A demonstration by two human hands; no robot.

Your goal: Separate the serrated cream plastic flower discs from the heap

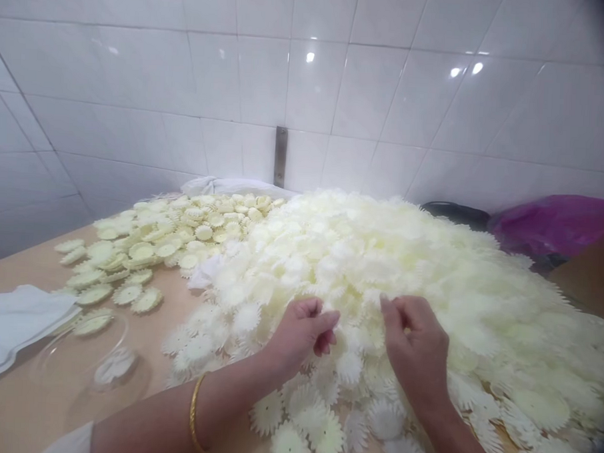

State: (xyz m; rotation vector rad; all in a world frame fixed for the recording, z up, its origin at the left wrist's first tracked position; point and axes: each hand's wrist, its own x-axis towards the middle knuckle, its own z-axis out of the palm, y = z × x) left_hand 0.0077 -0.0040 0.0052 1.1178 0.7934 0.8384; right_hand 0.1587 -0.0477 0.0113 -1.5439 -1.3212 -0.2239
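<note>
My left hand (307,327), a gold bangle (194,412) on its wrist, is raised over a large heap of pale cream flower-shaped discs (381,250). Its thumb and fingers are curled together; whatever they may pinch is too small to see. A short gap to the right, my right hand (417,345) is also closed, thumb pressed against the bent fingers, with its contents hidden. Below both hands lie loose discs (290,446) with toothed edges and tiny centre holes.
Thicker yellowish stacks of discs (151,246) cover the table's left side. A white cloth (17,327) and a clear round dish (83,357) are nearer. A purple plastic bag (557,224) sits at right, before the tiled wall (248,77) with its metal strip (280,155).
</note>
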